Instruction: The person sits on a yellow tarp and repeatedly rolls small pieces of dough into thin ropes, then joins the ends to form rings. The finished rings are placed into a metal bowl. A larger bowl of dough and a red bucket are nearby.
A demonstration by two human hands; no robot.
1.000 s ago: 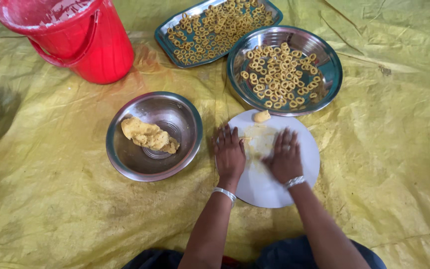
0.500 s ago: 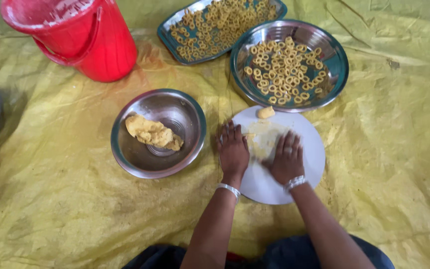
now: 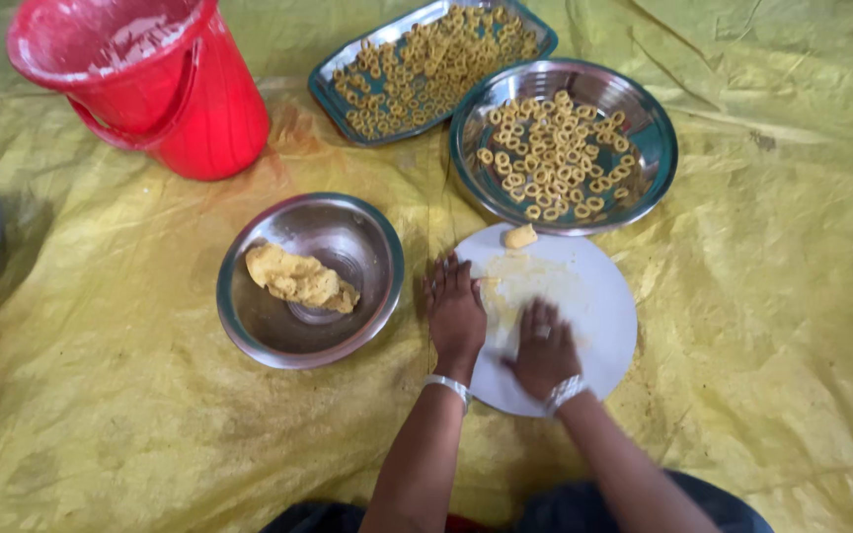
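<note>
since a second ago, right hand point(image 3: 545, 350) drawn back down the white round board point(image 3: 599, 296), fingers together, pressing dough beneath, hidden; left hand point(image 3: 454, 308) spread flat at board's left edge. left to right: red bucket point(image 3: 150, 89); steel bowl point(image 3: 310, 278) holding dough lump point(image 3: 298, 278); tray point(image 3: 431, 64) and steel plate point(image 3: 565, 146) filled with dough rings; small dough bit point(image 3: 519, 236) on board.

No packages, labels, signs or screens.
Nothing of that kind appears anywhere, from twelve o'clock round to six o'clock.
</note>
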